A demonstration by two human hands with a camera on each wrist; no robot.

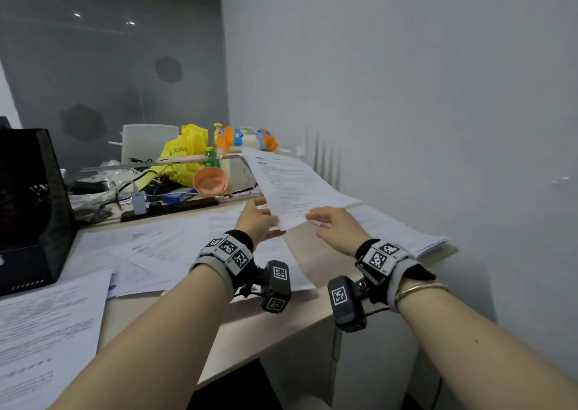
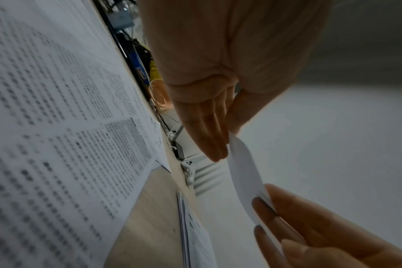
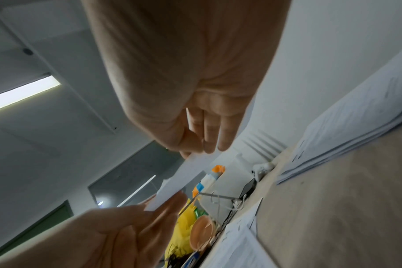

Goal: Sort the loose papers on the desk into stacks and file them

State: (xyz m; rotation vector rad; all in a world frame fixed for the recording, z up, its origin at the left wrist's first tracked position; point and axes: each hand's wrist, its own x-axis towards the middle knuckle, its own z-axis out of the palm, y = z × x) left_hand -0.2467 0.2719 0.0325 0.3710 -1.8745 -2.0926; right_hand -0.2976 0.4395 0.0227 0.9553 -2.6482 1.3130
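Note:
I hold one printed sheet (image 1: 291, 184) in the air above the far right of the desk, tilted up and away from me. My left hand (image 1: 266, 212) pinches its near left corner between thumb and straight fingers (image 2: 215, 145). My right hand (image 1: 316, 220) pinches the near right corner, thumb on top. The left wrist view shows the sheet (image 2: 243, 168) edge-on between both hands; the right wrist view shows the sheet (image 3: 184, 181) the same way. A neat stack of papers (image 1: 403, 231) lies by the wall under my right hand. Loose printed papers (image 1: 150, 247) cover the desk to the left.
A black mesh file holder (image 1: 28, 206) stands at the left. The desk's far end holds a yellow bag (image 1: 184, 156), an orange bowl (image 1: 210, 181), a snack pack (image 1: 247, 137), cables and a power strip (image 1: 169, 208). The grey wall (image 1: 438, 128) runs close along the right.

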